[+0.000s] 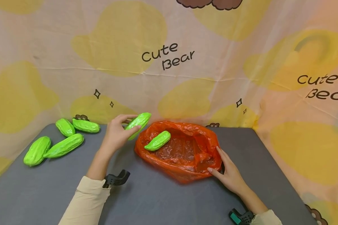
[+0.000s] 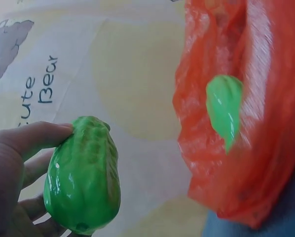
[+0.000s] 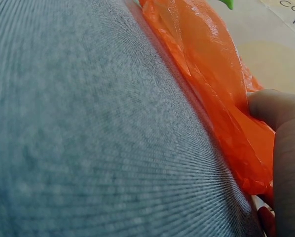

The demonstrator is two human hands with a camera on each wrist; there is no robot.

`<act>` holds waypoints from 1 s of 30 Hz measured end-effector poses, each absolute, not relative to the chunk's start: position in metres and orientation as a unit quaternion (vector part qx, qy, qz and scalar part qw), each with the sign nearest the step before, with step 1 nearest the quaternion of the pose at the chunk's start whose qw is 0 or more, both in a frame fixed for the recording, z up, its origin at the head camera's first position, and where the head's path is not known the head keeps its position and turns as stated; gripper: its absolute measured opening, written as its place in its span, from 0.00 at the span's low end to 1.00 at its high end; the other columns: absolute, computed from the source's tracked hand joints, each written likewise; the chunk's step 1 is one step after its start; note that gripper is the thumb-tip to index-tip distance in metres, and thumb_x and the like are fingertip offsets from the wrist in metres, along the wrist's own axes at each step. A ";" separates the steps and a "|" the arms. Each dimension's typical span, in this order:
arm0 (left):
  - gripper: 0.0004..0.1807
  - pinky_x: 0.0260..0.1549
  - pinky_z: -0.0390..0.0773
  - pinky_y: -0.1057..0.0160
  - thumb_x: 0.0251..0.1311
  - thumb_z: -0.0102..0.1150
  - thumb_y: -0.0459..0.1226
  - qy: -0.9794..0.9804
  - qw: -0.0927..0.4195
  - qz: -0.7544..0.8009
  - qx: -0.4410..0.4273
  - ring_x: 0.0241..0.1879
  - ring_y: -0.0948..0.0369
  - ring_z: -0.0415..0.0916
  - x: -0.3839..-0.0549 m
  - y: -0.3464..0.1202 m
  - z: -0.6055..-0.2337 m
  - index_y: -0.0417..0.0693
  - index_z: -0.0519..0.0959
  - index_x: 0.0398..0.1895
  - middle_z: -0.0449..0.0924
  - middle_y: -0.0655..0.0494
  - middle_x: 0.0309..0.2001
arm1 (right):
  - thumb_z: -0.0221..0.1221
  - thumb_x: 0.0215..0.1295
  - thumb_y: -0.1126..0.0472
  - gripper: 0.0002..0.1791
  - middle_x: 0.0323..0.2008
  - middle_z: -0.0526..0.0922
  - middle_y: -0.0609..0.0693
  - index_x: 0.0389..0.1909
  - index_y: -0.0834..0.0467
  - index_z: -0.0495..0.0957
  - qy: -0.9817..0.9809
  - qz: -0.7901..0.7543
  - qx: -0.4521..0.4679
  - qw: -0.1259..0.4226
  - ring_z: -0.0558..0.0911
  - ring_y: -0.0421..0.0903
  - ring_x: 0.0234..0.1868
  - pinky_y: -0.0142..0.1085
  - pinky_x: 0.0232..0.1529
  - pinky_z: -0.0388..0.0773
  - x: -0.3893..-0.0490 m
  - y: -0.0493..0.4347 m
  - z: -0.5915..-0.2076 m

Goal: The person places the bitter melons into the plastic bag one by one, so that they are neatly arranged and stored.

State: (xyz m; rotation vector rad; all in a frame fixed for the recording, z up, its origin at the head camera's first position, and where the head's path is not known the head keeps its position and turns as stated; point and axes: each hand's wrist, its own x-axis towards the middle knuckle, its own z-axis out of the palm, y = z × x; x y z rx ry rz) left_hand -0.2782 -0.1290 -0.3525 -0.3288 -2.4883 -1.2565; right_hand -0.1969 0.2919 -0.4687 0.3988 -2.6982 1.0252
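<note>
My left hand (image 1: 119,130) grips a bright green bitter melon (image 1: 140,122) between thumb and fingers, raised beside the left rim of a red-orange plastic bag (image 1: 169,172). The bag stands with its mouth spread wide. Another bitter melon (image 1: 158,141) is at the left side of the bag's mouth; in the left wrist view that melon (image 2: 223,106) shows partly behind the bag's film. My right hand (image 1: 231,173) holds the bag's right edge, and the thumb (image 3: 268,106) presses on the film in the right wrist view.
Several more bitter melons (image 1: 64,146) lie grouped at the left back of the grey table (image 1: 157,203). A printed cloth (image 1: 124,37) hangs behind the table and along its sides. Each wrist wears a black camera band (image 1: 116,178).
</note>
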 end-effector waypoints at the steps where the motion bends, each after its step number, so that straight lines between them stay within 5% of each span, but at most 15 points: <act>1: 0.23 0.51 0.83 0.46 0.57 0.72 0.40 -0.875 0.165 -0.440 -0.115 0.50 0.45 0.83 -0.278 -0.127 -0.351 0.45 0.83 0.57 0.82 0.42 0.54 | 0.70 0.61 0.52 0.52 0.77 0.59 0.66 0.81 0.54 0.52 -0.920 0.349 0.138 0.114 0.63 0.69 0.74 0.71 0.66 0.63 -0.198 0.292 -0.469; 30: 0.23 0.51 0.82 0.48 0.57 0.72 0.39 -0.839 0.129 -0.513 -0.129 0.52 0.47 0.82 -0.272 -0.076 -0.339 0.47 0.84 0.57 0.82 0.46 0.55 | 0.69 0.62 0.52 0.51 0.77 0.58 0.66 0.81 0.53 0.51 -0.922 0.346 0.135 0.106 0.62 0.70 0.74 0.72 0.66 0.62 -0.197 0.293 -0.469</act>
